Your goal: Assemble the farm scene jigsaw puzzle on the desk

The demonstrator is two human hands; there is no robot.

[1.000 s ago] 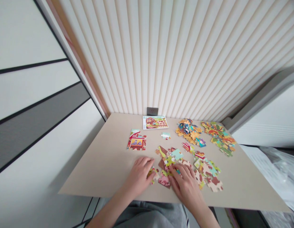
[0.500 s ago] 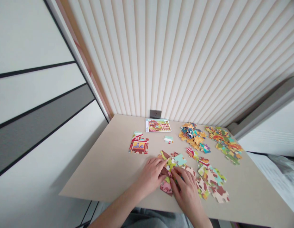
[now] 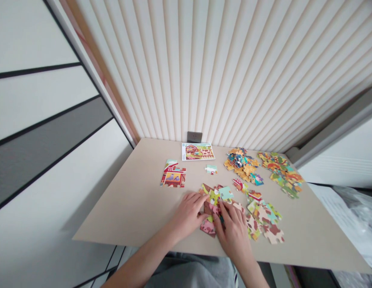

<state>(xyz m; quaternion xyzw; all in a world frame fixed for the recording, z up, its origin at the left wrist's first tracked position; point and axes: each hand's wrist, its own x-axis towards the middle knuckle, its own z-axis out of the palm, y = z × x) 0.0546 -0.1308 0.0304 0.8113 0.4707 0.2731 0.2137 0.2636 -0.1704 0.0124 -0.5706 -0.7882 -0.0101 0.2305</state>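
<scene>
My left hand [image 3: 190,210] rests at the left side of a loose heap of jigsaw puzzle pieces, thumb and fingers closed on the edge of a brown and pink puzzle piece [image 3: 210,209]. From the right, my right hand [image 3: 233,224] reaches the same piece, its fingertips partly hiding it. Just beyond the fingers lie a light-blue puzzle piece [image 3: 226,193] and a green one with white [image 3: 215,195]. A pink-spotted puzzle piece [image 3: 208,227] lies below, between my hands. Farther left, a joined barn section [image 3: 173,176] shows two birds in a window.
At the back stands a picture card [image 3: 198,152] of a farm, near a wall socket [image 3: 194,137]. A single piece [image 3: 211,169] lies before it. Orange and blue pieces [image 3: 242,163] and green and orange pieces [image 3: 282,174] are heaped at the back right. Cow-patterned pieces [image 3: 274,233] lie right of my hand.
The view has shifted slightly, so the table sits a little higher in the picture. My hands stay at the same pieces, with small finger movements.
</scene>
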